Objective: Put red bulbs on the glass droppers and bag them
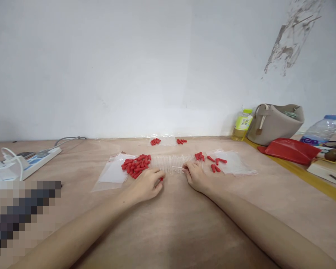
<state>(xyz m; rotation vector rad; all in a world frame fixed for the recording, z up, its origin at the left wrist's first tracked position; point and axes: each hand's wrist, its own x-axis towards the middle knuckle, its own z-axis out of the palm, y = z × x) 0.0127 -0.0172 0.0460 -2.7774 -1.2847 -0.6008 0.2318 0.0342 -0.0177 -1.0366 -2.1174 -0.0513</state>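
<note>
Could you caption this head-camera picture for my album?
Left hand with a red piece, right hand with a slender clear tube, by a row of tubes.

In the head view, my left hand (149, 184) holds a red bulb (161, 179) at the fingertips. Just beyond this hand, I see a bulb pile (136, 166) partly on a plastic bag (110, 176). My right hand (195, 176) pinches a clear tube (177, 167), free end toward the left. A tube row (161, 163) lies beyond, between both hands. Loose bulbs (211, 158) lie near the right hand; well to its right stands a green-capped bottle (241, 129).
</note>
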